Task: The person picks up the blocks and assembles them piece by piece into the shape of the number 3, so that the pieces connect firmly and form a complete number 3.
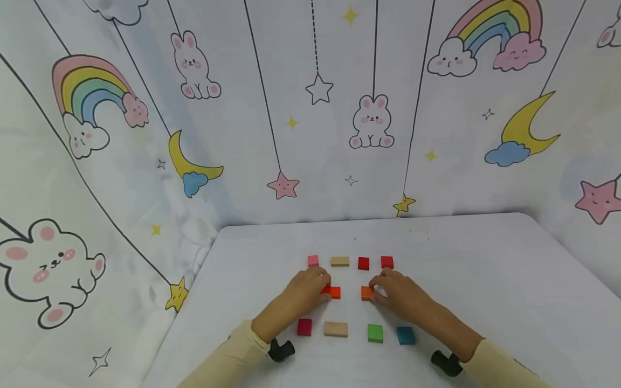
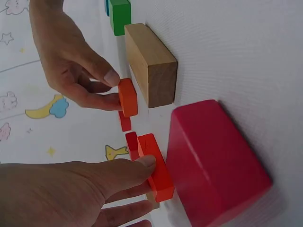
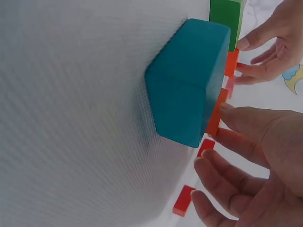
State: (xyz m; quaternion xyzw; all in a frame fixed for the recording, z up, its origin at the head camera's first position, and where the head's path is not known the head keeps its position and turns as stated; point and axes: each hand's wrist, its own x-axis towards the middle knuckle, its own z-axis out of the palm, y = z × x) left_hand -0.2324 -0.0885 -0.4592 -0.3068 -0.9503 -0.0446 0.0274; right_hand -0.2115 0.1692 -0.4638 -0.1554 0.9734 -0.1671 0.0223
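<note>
My left hand [image 1: 306,288] pinches a red-orange block [image 1: 333,292] near the middle of the white table. In the left wrist view, the thumb lies along the top of that block [image 2: 161,177] and the fingers are on its far side. Across a small gap, my right hand [image 1: 402,291] pinches an orange block [image 1: 366,293] between thumb and index finger. In the right wrist view, its other fingers are bent and free of the orange block [image 3: 215,116]. Both blocks stand between two rows of other blocks.
Behind the hands sit a pink block [image 1: 313,261], a tan block [image 1: 340,261] and two red blocks, one [image 1: 364,263] left of the other [image 1: 386,262]. Nearer are a crimson block [image 1: 304,327], a wooden block [image 1: 336,329], a green block [image 1: 375,333] and a blue block [image 1: 405,335].
</note>
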